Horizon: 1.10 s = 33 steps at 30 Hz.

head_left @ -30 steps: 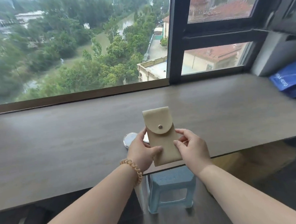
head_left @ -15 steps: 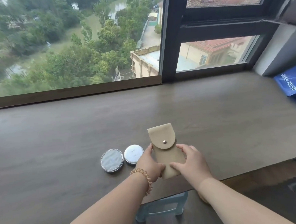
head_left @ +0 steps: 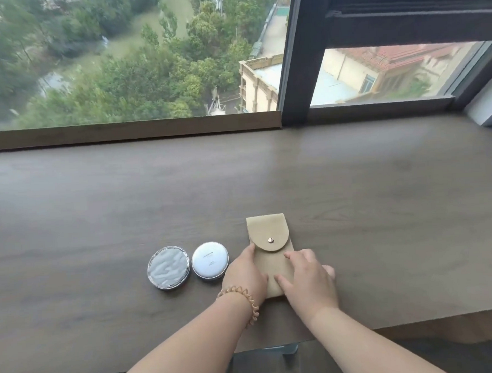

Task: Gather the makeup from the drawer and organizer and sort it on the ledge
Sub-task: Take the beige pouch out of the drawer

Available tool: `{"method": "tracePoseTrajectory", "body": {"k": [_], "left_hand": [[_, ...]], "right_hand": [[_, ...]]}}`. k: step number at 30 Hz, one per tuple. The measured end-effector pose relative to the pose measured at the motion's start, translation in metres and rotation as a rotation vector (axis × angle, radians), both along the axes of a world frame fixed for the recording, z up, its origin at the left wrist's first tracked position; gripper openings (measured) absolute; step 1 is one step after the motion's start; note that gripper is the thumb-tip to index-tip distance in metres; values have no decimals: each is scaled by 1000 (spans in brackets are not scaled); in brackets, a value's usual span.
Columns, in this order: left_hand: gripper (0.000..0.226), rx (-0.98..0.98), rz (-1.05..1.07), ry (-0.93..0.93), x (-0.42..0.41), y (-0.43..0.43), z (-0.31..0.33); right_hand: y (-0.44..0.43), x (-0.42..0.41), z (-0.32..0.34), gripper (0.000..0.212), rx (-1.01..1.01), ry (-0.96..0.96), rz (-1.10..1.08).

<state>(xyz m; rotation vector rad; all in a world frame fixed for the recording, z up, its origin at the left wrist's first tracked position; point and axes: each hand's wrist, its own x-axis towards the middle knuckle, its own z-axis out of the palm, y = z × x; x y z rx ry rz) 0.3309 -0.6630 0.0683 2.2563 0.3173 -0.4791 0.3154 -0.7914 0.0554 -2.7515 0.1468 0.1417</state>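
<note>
Tan pouch [head_left: 271, 252] lies flat on ledge [head_left: 382, 193], just right of two round compacts [head_left: 210, 261], likely to extend the row. Left hand [head_left: 245, 274] grips its left edge; right hand [head_left: 308, 277] fingers loosely spread, pressing it flat, not clenched.

The bench [head_left: 382, 207] lies bare to the right of the pouch [head_left: 269, 250] and behind it up to the window sill [head_left: 128, 131]. Just left of the pouch, two round compacts [head_left: 210, 261] sit side by side, blocking that side.

Tan pouch [head_left: 270, 242] with gold snap, rippled silver compact [head_left: 168, 267], plain white compact [head_left: 210, 260], grey-brown wood-grain ledge [head_left: 382, 193]
</note>
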Motion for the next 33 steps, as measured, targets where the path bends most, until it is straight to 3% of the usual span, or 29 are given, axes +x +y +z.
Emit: {"method": "tracePoseTrajectory", "body": {"k": [6,11,18,26,33], "left_hand": [[55,208,21,2,-5,-24,-2],[58,537,-30,-179,-23,-35,9],[69,603,104,-193,-54,-5,52],[71,748,346,-212,-124,81,106],[74,853,583,-220,-239,184,143]], "right_hand": [[-15,4,-4,32,-144,-26,115],[-27,-3,-4,45,-182,-111,251],[-12,3,46,49,-47,-223,390],[94,-40,97,52,122,-322,728],[223,-127,136,63,106,-401,1047]]}}
